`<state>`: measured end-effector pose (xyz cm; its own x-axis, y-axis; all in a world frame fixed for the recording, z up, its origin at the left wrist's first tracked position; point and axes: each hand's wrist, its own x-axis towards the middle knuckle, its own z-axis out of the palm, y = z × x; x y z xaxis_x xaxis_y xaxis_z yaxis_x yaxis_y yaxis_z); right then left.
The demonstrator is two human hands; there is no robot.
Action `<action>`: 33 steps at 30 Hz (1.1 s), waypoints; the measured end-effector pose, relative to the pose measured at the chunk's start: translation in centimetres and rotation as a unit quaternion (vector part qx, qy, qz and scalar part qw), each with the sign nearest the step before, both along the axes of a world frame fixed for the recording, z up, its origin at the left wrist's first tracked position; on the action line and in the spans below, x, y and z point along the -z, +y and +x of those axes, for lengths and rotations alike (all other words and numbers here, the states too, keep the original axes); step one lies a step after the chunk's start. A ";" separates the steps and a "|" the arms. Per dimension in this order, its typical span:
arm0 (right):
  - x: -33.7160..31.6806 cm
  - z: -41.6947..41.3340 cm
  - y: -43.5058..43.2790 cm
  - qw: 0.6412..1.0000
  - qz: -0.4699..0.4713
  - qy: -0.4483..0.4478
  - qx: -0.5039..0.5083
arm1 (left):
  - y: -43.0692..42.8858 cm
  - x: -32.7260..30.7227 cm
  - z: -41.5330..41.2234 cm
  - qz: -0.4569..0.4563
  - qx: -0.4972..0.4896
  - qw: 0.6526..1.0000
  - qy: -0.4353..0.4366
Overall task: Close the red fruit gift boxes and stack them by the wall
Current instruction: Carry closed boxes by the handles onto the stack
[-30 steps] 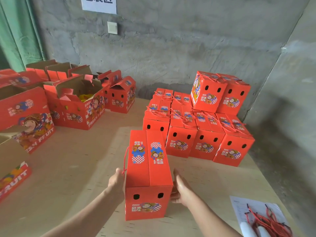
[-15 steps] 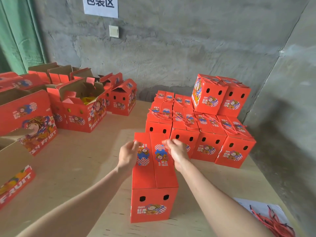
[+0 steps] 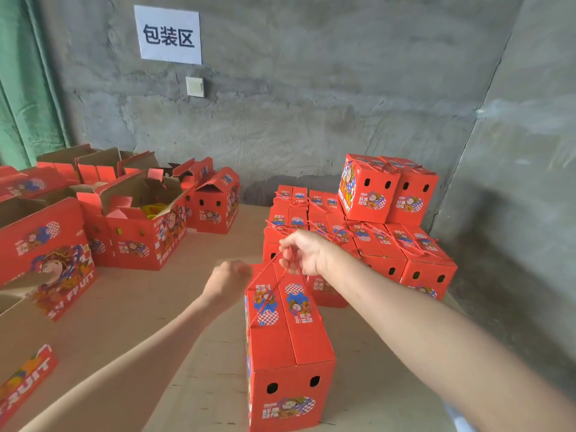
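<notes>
A closed red gift box (image 3: pixel 290 341) stands on the wooden table (image 3: pixel 131 310) in front of me, its top flaps shut. My right hand (image 3: pixel 304 252) pinches the box's red rope handle (image 3: pixel 268 269) above its far end, and the rope runs down over the top to the box's left side. My left hand (image 3: pixel 229 280), fingers curled, is at the far left corner of the box; what it holds is hidden. Behind, a stack of closed red boxes (image 3: pixel 374 244) stands in the wall corner, two of them (image 3: pixel 388 190) on top.
Open red boxes (image 3: pixel 146 226) with raised flaps crowd the left of the table, one showing yellow contents. A large printed box (image 3: pixel 43 251) stands at the left edge. Grey concrete walls (image 3: pixel 311 104) close off the back and right. Bare tabletop lies between the two groups.
Both hands went from the near sides of the box to its far top. The right hand has lifted the red rope handle off the box. My view has tilted upward.
</notes>
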<state>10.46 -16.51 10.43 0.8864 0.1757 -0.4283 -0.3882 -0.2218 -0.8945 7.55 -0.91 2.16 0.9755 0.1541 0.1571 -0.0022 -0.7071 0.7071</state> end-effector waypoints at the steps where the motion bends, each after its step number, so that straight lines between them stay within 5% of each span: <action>1: -0.5 0.1 0.4 1.000 -0.023 -0.015 0.007 | 0.4 1.1 -0.2 0.012 0.020 1.000 0.019; 6: -3.1 0.4 2.0 0.993 -0.073 -0.081 0.044 | 1.7 2.8 -1.1 0.032 0.086 0.995 -0.031; 13: -10.6 1.7 3.1 0.974 0.027 -0.196 0.112 | 2.0 -2.4 -1.1 -0.032 0.114 0.975 -0.186; 20: -15.7 1.0 3.7 0.905 0.095 -0.367 0.192 | 1.1 -7.2 -0.8 -0.120 0.106 0.944 -0.287; 26: -14.1 2.2 3.8 0.931 0.116 -0.300 0.173 | 1.0 -5.8 0.2 -0.093 0.141 0.971 -0.168; 33: -3.0 2.7 4.1 0.967 -0.012 -0.219 0.129 | 1.5 1.2 -0.3 0.005 0.161 0.987 0.020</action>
<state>13.16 -12.41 13.42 0.9967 -0.0809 -0.0020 -0.0174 -0.1905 -0.9815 7.26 0.63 0.95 0.9789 -0.1666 0.1184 -0.2011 -0.6808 0.7044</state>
